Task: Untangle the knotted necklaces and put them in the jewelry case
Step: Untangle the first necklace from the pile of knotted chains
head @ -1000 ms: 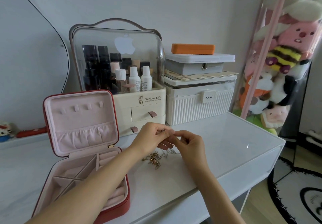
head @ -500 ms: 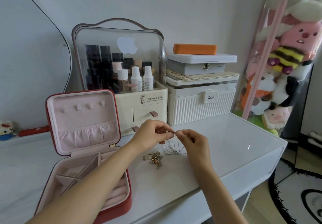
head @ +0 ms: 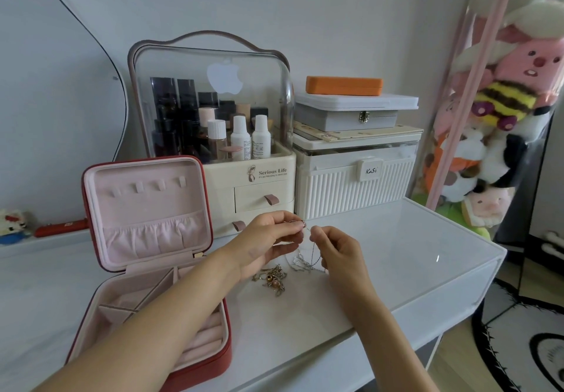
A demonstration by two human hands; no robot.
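A thin silver necklace (head: 306, 262) hangs in loops between my two hands, its lower part resting on the white table (head: 381, 269). My left hand (head: 268, 243) pinches one end of the chain with a small ring at its fingertips. A little to the right, my right hand (head: 337, 249) pinches the chain close by. A tangled gold necklace clump (head: 272, 278) lies on the table just below my left hand. The red jewelry case (head: 195, 370) stands open at the left, pink lined, its lid (head: 146, 211) upright and its compartments holding nothing I can see.
Behind the hands stand a clear-domed cosmetics organizer (head: 213, 135) with drawers and a ribbed white storage box (head: 355, 181) topped by a grey box and an orange case (head: 344, 85). Plush toys (head: 500, 123) hang at the right. The table's right edge drops to a rug.
Both hands have lifted the silver chain a little and drawn slightly apart, so its loops hang clear of the gold clump. The view has shifted slightly.
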